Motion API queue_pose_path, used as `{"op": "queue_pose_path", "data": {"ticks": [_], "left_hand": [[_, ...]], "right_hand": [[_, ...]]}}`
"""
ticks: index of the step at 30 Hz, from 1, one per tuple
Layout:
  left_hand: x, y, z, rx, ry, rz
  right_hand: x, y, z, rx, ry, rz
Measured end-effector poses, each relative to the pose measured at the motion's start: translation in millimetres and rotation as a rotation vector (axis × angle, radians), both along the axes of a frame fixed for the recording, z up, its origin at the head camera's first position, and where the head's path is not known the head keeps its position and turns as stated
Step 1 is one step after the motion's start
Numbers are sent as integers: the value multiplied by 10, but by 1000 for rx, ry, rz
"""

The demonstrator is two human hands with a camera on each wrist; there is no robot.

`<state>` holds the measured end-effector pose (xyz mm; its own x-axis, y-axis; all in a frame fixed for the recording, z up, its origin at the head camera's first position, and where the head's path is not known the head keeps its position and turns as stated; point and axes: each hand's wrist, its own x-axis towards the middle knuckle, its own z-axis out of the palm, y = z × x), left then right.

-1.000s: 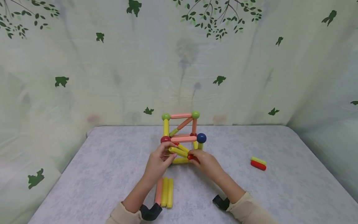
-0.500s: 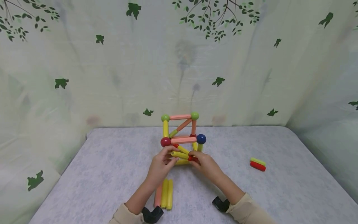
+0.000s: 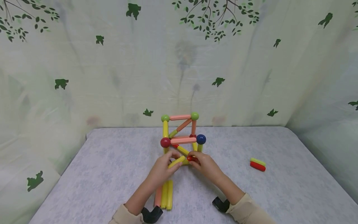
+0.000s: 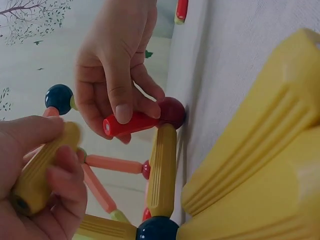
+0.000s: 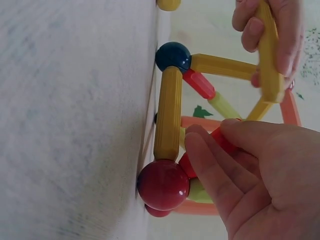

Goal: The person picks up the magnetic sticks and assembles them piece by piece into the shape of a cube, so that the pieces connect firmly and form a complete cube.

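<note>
A frame of magnetic rods and balls (image 3: 183, 141) stands on the table, with red, blue and green balls at its corners. My left hand (image 3: 163, 166) holds a loose yellow rod (image 3: 176, 161) between thumb and fingers, in front of the frame's lower left. My right hand (image 3: 207, 165) pinches a short red rod (image 4: 132, 124) at the lower right. In the left wrist view that rod's inner end meets a dark red ball (image 4: 172, 112), and its other end is bare. The yellow rod is apart from it. Fingers partly cover the red rod in the right wrist view.
Near the left wrist lie two yellow rods (image 3: 167, 196) and a salmon rod (image 3: 158, 196), side by side. A red rod (image 3: 257, 166) and a light green rod (image 3: 258, 161) lie together at the right. A printed cloth hangs behind the table.
The yellow rod's right end has come away from the red rod in my right hand. My left hand has tilted it, right end up. The right hand has barely moved.
</note>
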<state>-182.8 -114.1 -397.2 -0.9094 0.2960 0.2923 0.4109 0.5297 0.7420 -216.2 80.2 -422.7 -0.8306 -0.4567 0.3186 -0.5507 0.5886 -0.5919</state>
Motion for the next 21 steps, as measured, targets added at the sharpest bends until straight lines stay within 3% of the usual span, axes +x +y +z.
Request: {"op": "queue_pose_path", "data": {"ticks": [3, 10, 13, 17, 21], "left_hand": [[3, 15, -21, -11, -30, 34], [27, 30, -32, 129, -89, 50], [22, 34, -35, 209, -95, 27], [11, 45, -42, 308, -107, -57], [11, 40, -31, 300, -99, -103]], "right_hand": [[-4, 1, -11, -14, -22, 6], [-1, 7, -17, -37, -68, 36], [1, 14, -17, -37, -64, 50], [-7, 22, -31, -56, -23, 71], [-14, 13, -46, -98, 18, 103]]}}
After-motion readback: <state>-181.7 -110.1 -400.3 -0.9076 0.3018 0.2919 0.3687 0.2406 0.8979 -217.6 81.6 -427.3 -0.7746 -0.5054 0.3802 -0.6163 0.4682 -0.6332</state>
